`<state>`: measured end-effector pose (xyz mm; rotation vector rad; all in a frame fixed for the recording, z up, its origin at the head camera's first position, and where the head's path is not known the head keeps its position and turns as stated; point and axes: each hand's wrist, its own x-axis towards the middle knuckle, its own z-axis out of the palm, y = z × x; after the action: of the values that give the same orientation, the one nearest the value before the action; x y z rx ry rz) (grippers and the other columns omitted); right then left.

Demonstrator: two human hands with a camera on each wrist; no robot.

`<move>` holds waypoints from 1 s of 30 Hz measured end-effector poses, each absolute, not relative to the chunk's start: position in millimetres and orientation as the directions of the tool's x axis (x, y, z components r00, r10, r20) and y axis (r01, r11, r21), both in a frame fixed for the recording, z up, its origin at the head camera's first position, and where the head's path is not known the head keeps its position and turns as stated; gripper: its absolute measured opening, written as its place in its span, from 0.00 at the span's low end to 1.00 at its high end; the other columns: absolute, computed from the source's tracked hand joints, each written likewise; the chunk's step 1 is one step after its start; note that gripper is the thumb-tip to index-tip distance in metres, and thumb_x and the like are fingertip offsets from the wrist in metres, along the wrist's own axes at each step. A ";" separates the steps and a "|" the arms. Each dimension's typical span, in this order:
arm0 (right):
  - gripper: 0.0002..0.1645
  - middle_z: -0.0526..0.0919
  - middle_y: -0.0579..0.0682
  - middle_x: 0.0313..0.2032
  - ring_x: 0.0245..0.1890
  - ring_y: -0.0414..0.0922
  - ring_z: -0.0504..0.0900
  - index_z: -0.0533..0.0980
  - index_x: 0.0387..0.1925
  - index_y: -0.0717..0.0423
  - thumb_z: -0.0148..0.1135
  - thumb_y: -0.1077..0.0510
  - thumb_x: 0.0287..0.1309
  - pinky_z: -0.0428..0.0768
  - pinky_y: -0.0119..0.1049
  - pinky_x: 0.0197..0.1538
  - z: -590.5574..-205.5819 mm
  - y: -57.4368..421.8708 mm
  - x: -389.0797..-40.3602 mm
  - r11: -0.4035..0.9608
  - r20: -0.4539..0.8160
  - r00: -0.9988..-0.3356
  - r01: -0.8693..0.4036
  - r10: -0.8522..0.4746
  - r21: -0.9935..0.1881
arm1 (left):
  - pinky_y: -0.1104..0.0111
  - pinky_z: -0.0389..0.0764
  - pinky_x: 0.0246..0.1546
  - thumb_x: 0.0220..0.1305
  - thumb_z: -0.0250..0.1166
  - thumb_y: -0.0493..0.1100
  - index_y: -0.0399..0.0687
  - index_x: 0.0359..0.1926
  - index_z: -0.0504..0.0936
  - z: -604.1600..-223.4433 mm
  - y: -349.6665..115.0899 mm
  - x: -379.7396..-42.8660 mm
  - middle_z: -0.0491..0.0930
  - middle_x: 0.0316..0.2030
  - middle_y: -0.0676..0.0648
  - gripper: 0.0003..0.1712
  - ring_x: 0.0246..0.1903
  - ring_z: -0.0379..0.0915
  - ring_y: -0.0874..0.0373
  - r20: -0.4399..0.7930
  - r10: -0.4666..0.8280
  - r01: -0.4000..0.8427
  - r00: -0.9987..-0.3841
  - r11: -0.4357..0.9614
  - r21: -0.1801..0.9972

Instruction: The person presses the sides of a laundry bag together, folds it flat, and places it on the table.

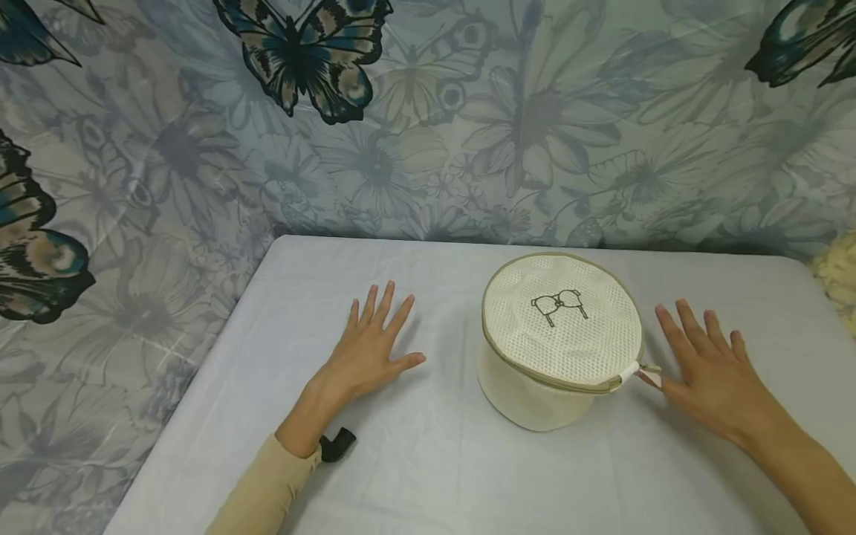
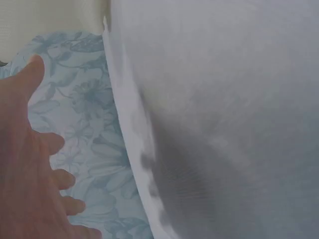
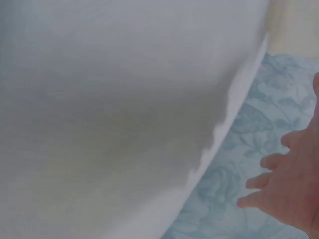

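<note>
A round, cream mesh laundry bag (image 1: pixel 548 401) with a zipped lid stands on the white-covered table (image 1: pixel 414 461), right of the middle. Its lid (image 1: pixel 562 342) bears a black line drawing, and the zip runs around the rim. At the front right of the rim hangs a pale zip pull (image 1: pixel 650 376). My left hand (image 1: pixel 366 357) is left of the bag and apart from it, fingers straight and spread. To the bag's right, my right hand (image 1: pixel 715 386) has its fingers spread too. Its thumb is by the zip pull; whether they touch I cannot tell. Neither hand grips anything.
A butterfly-and-flower patterned cloth (image 1: pixel 414 148) hangs behind the table and along its left side. Something pale yellow and ruffled (image 1: pixel 836 279) is at the far right edge. A small black device (image 1: pixel 337 444) sits at my left wrist.
</note>
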<state>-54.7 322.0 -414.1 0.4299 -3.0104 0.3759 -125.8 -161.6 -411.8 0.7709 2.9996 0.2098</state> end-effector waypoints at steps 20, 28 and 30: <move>0.49 0.49 0.64 0.76 0.73 0.69 0.48 0.40 0.80 0.48 0.58 0.50 0.70 0.41 0.65 0.71 -368.8 317.5 -58.8 0.850 0.123 -0.969 -0.248 -0.215 -0.465 | 0.46 0.42 0.73 0.62 0.48 0.79 0.64 0.79 0.35 -382.4 -149.7 -125.7 0.35 0.79 0.45 0.56 0.76 0.24 0.46 0.109 0.574 0.584 -0.811 0.791 0.179; 0.43 0.60 0.51 0.73 0.69 0.49 0.63 0.50 0.79 0.40 0.57 0.61 0.70 0.58 0.34 0.71 -353.1 310.7 -52.4 0.775 0.242 -0.941 -0.332 -0.235 -0.537 | 0.48 0.47 0.73 0.63 0.51 0.77 0.61 0.80 0.39 -369.3 -140.4 -124.8 0.42 0.79 0.47 0.55 0.77 0.30 0.49 0.197 0.628 0.658 -0.753 0.730 0.186; 0.43 0.61 0.43 0.73 0.67 0.33 0.62 0.52 0.78 0.41 0.58 0.64 0.68 0.58 0.16 0.61 -348.9 306.7 -52.2 0.756 0.281 -0.923 -0.377 -0.261 -0.536 | 0.49 0.50 0.73 0.64 0.53 0.75 0.60 0.80 0.40 -365.8 -137.0 -124.1 0.45 0.78 0.47 0.55 0.77 0.35 0.48 0.212 0.644 0.678 -0.735 0.706 0.204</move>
<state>-52.2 306.7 -348.9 0.5077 -2.7636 0.9036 -124.1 -137.0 -365.8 1.1749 3.0163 0.4421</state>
